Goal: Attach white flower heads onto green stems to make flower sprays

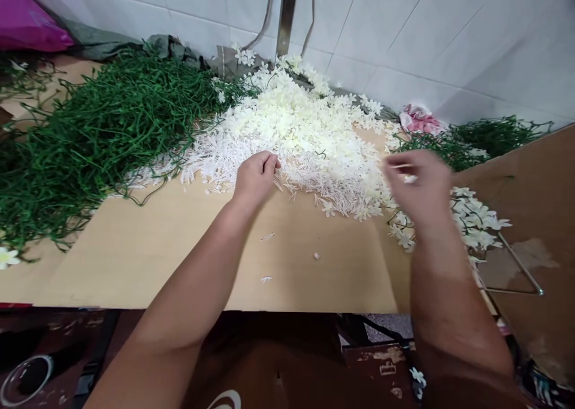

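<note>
My left hand (257,174) is over the front of a heap of thin white sticks (215,157), its thumb and fingers pinched together. What the pinch holds, if anything, is too small to make out. Farther right, my right hand (420,181) is blurred by motion, fingers curled in toward the heap. I cannot tell whether it grips anything. Pale cream artificial flower heads (305,115) are piled behind the sticks, between and beyond my hands. Beside my right forearm lies a bunch of white flowers on green stems (476,220).
Tangled green plastic stems (121,103) cover the left side; more green stems (494,136) are at the back right. A cardboard sheet (179,247) covers the table, with a few loose white bits. A cardboard panel (534,205) and a bent metal rod (525,265) stand right. A tiled wall (395,32) is behind.
</note>
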`<control>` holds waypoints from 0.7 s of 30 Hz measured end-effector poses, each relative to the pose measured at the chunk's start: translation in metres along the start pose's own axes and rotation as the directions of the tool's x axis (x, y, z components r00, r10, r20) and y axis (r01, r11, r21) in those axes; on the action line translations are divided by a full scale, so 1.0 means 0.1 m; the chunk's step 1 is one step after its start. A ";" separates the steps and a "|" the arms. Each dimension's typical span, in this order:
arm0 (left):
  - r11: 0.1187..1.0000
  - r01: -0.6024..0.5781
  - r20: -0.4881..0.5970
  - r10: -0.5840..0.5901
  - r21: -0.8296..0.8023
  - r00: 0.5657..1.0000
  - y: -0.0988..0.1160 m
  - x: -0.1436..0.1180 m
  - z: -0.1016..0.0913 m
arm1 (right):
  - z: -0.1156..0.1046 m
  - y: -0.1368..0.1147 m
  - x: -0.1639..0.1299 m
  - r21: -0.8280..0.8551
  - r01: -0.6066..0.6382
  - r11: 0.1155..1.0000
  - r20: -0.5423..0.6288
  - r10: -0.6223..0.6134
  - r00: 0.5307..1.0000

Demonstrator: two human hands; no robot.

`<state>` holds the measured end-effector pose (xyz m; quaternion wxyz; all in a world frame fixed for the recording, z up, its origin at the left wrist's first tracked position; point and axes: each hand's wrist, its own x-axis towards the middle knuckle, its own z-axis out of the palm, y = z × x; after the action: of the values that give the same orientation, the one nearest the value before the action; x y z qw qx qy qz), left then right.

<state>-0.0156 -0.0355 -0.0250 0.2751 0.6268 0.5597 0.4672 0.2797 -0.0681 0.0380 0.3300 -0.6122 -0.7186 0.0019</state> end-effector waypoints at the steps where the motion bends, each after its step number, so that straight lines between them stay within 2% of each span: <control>1: 1.000 0.004 -0.012 -0.004 0.018 1.000 -0.02 0.01 -0.01 | 0.27 -0.22 0.03 0.064 0.039 0.997 0.096 -0.045 0.994; 4: 0.997 0.030 -0.047 -0.027 0.067 0.999 -0.09 0.03 -0.04 | 0.91 -0.76 0.07 0.056 0.188 0.981 0.318 -0.196 0.928; 7: 0.993 0.033 -0.054 -0.027 0.116 0.998 -0.12 0.03 -0.06 | 1.23 -0.98 0.12 -0.090 0.270 0.959 0.439 -0.205 0.875; 10: 0.986 0.009 -0.025 -0.005 0.165 1.000 -0.10 0.03 -0.05 | 1.30 -0.94 0.22 -0.101 0.223 0.969 0.433 -0.159 0.887; 13: 0.982 -0.023 0.002 0.023 0.187 1.000 -0.09 0.04 -0.03 | 1.25 -0.80 0.30 0.075 0.089 0.993 0.333 -0.109 0.937; 15: 0.984 -0.034 0.011 0.033 0.175 0.999 -0.09 0.04 -0.01 | 1.22 -0.71 0.33 0.247 -0.013 0.969 0.269 -0.056 0.961; 18: 0.999 -0.006 0.056 0.004 0.049 0.998 -0.08 0.03 0.04 | 1.20 -0.65 0.31 0.470 -0.155 0.869 0.277 0.021 0.961; 21: 0.981 0.087 0.174 -0.056 -0.173 0.983 -0.03 0.02 0.07 | 1.20 -0.69 0.24 0.556 -0.205 0.805 0.328 0.014 0.945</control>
<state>-0.0107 -0.0321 -0.0301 0.3935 0.6160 0.5122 0.4510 0.1611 -0.0163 -0.0165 0.3847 -0.5144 -0.6886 0.3366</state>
